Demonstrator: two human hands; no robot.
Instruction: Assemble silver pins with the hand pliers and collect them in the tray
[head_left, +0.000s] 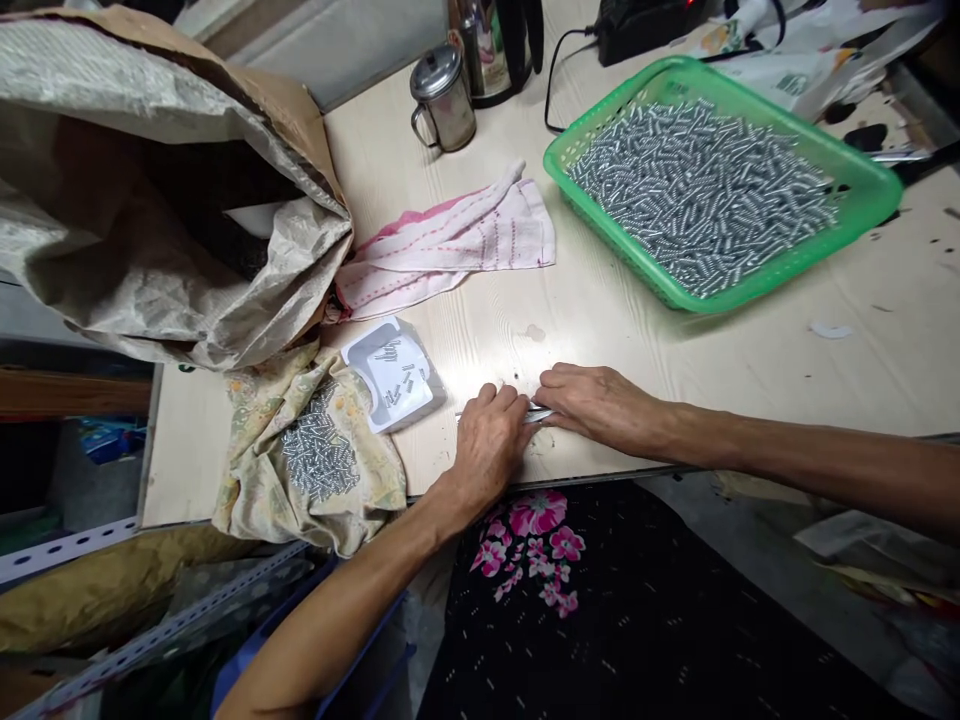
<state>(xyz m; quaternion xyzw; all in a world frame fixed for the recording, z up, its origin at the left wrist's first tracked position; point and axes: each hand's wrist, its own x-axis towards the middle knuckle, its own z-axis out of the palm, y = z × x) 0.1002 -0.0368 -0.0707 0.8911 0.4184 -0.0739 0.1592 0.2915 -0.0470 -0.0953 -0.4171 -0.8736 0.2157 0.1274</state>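
Observation:
My left hand [489, 440] and my right hand [596, 402] meet at the near edge of the pale wooden table [675, 350]. Both have their fingers curled and pressed together around small shiny metal pieces [540, 412] lying between them on the table. A white plastic tray [395, 373] with a few small screws sits just left of my left hand. Beside it a patterned cloth [315, 460] carries a heap of small metal screws.
A green plastic basket [720, 180] full of metal screws stands at the back right. A pink-and-white cloth [457, 245] lies mid-table, a metal mug [442, 95] and a kettle behind it. A big crumpled paper sack [150, 200] fills the left side.

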